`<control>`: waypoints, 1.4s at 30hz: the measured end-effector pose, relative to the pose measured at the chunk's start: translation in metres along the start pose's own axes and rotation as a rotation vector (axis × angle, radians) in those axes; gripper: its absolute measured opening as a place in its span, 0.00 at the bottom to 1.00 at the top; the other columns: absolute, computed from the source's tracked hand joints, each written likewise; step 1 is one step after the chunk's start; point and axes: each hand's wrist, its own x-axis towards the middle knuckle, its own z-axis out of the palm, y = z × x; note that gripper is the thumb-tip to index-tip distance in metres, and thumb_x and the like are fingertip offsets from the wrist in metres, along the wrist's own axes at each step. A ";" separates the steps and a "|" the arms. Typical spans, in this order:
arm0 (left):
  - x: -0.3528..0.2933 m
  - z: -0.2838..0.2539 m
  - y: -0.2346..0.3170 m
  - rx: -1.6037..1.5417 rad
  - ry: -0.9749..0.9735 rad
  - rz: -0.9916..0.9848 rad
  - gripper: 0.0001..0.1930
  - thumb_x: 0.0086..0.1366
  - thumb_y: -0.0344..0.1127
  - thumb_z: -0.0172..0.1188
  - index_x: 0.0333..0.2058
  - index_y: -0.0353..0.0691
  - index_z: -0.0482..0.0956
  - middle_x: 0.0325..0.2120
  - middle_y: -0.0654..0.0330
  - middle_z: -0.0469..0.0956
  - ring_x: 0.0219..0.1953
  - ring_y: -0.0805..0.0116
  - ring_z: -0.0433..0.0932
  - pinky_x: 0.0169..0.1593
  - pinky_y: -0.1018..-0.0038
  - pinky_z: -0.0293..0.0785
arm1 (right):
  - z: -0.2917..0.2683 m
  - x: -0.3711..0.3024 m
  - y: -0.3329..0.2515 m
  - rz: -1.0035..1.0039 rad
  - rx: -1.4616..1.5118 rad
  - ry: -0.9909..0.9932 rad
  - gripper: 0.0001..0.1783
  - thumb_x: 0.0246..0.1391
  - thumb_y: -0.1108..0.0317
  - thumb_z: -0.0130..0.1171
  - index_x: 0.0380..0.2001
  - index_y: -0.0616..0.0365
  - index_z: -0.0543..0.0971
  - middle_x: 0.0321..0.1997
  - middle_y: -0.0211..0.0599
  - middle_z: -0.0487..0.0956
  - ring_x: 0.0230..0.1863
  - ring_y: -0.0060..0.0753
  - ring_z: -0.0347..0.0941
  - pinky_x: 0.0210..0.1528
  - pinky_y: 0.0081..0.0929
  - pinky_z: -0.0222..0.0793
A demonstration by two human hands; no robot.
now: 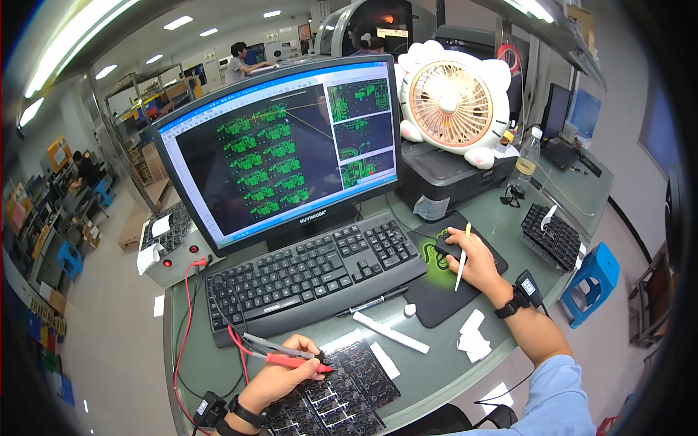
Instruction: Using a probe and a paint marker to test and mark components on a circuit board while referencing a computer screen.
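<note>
My left hand (273,381) is closed round a red test probe (289,361), with a grey-and-black probe (280,345) beside it in the same grip. Their tips point at the upper part of a dark circuit board panel (340,398) lying at the near edge of the table. My right hand (480,267) is over the black-and-green mouse pad (440,309), its fingers closed on a slim white pen-like stick (463,260). Whether anything lies under the right palm is hidden. A monitor (276,160) shows green board layouts.
A black keyboard (313,272) stands before the monitor. Near it lie a black pen (372,301), a white marker-like stick (391,333) and white paper scraps (474,338). A cat-shaped fan (454,102) sits on a black printer (443,178). Stacked dark boards (550,236) and a bottle (525,163) are rightward.
</note>
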 end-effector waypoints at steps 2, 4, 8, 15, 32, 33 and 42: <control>0.001 0.000 0.001 0.006 -0.005 0.007 0.10 0.66 0.29 0.56 0.42 0.34 0.66 0.38 0.61 0.69 0.39 0.74 0.78 0.45 0.76 0.81 | -0.001 0.001 -0.001 0.010 0.017 -0.008 0.19 0.44 0.67 0.65 0.42 0.52 0.77 0.58 0.36 0.75 0.58 0.45 0.70 0.54 0.37 0.70; 0.002 -0.001 0.002 0.008 -0.001 0.013 0.10 0.66 0.29 0.56 0.42 0.34 0.66 0.38 0.61 0.70 0.39 0.75 0.78 0.45 0.76 0.81 | 0.001 0.002 0.000 0.016 0.020 -0.021 0.19 0.44 0.67 0.65 0.42 0.52 0.77 0.58 0.36 0.75 0.58 0.45 0.70 0.54 0.37 0.70; 0.002 0.000 0.000 -0.003 0.004 0.021 0.10 0.66 0.29 0.56 0.41 0.34 0.66 0.37 0.62 0.70 0.39 0.75 0.78 0.45 0.77 0.81 | 0.001 0.002 0.000 0.019 0.020 -0.030 0.18 0.44 0.66 0.65 0.42 0.52 0.77 0.58 0.36 0.75 0.58 0.45 0.69 0.53 0.37 0.70; -0.001 0.000 0.001 -0.003 -0.003 0.012 0.09 0.66 0.30 0.57 0.41 0.34 0.67 0.38 0.62 0.70 0.38 0.76 0.78 0.45 0.76 0.81 | 0.000 0.001 0.000 0.006 -0.017 -0.020 0.17 0.43 0.67 0.65 0.40 0.52 0.78 0.57 0.35 0.76 0.58 0.44 0.70 0.52 0.37 0.71; -0.003 0.004 -0.002 0.020 -0.050 -0.010 0.10 0.65 0.31 0.57 0.41 0.36 0.68 0.37 0.63 0.70 0.39 0.76 0.77 0.43 0.77 0.80 | -0.013 0.000 -0.039 0.168 0.490 0.122 0.17 0.60 0.59 0.55 0.47 0.58 0.74 0.43 0.42 0.82 0.39 0.36 0.80 0.44 0.30 0.73; -0.003 0.004 -0.006 0.026 -0.060 0.009 0.10 0.65 0.31 0.57 0.41 0.36 0.68 0.37 0.63 0.70 0.39 0.76 0.77 0.42 0.77 0.80 | -0.013 -0.001 -0.055 0.057 0.553 0.101 0.24 0.66 0.50 0.47 0.51 0.61 0.73 0.38 0.43 0.82 0.31 0.29 0.79 0.36 0.23 0.74; 0.003 0.002 -0.002 -0.004 -0.055 0.058 0.10 0.66 0.31 0.56 0.41 0.36 0.67 0.36 0.64 0.70 0.37 0.78 0.77 0.42 0.79 0.79 | -0.001 -0.023 -0.185 -0.350 0.868 -0.497 0.14 0.59 0.68 0.54 0.46 0.63 0.77 0.34 0.41 0.75 0.36 0.37 0.73 0.41 0.31 0.69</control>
